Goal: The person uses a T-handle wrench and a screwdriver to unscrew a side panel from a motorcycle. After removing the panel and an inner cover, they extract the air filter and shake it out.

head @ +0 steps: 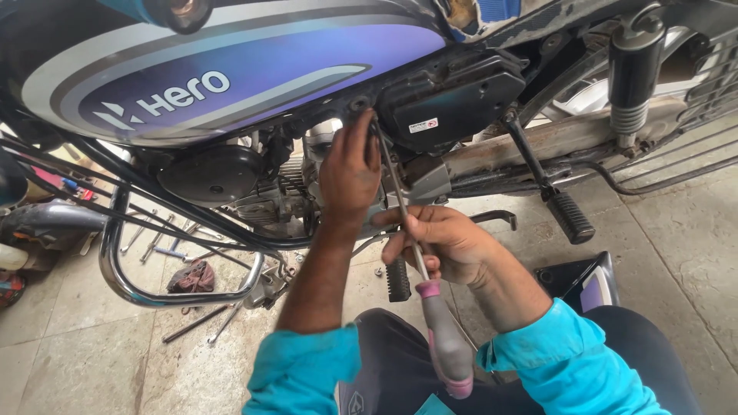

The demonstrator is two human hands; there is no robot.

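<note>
A motorcycle with a blue and grey fuel tank (231, 77) fills the upper view. My left hand (350, 173) reaches up to the engine area under the tank, fingers at the tip of a long screwdriver. My right hand (442, 242) grips the metal shaft of that screwdriver (446, 346), which has a grey and pink handle pointing down toward my lap. The shaft runs up to a fitting near the black side cover (453, 96).
A chrome crash guard (115, 269) curves at the left. Several spanners (157, 238) and a dark rag (192, 277) lie on the tiled floor below it. A footrest (570, 217) and rear shock absorber (634, 69) stand at the right. A removed dark panel (580, 280) lies beside my knee.
</note>
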